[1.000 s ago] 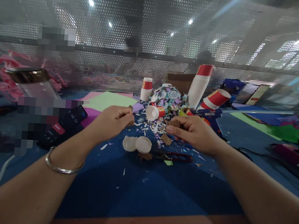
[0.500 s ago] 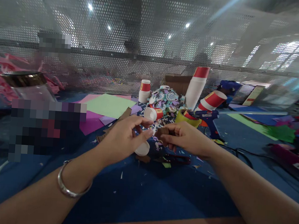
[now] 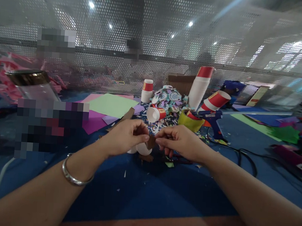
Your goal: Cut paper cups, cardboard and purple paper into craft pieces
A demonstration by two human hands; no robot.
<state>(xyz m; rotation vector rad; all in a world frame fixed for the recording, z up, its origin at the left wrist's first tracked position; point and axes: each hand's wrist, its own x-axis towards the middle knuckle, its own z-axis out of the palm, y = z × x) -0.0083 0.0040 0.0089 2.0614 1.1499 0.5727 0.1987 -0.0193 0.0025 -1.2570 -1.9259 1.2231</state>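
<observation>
A small brown cardboard piece [image 3: 151,142] is pinched between the fingertips of my left hand [image 3: 127,137] and my right hand [image 3: 181,142], above the middle of the table. Both hands are closed, thumbs against index fingers. Just below the cardboard lies a white round paper-cup piece [image 3: 143,149], partly hidden by my left fingers. Under it is another brown cardboard scrap [image 3: 146,158]. Beyond my hands a red and white paper cup [image 3: 155,114] lies on its side, its mouth towards me. Scissors seem to lie below my right hand, mostly hidden.
A blue glue gun [image 3: 212,120] rests by a yellow tape roll [image 3: 190,122], its cable running right. Behind stand a tall cup stack [image 3: 201,85] and a pile of decorated discs [image 3: 169,97]. Coloured paper [image 3: 112,105] and a lidded jar [image 3: 34,84] are left. A power strip [image 3: 292,159] lies right.
My left fingertips have moved in to meet the cardboard, which my right hand held before. The cardboard now shows between both hands. The view has shifted slightly.
</observation>
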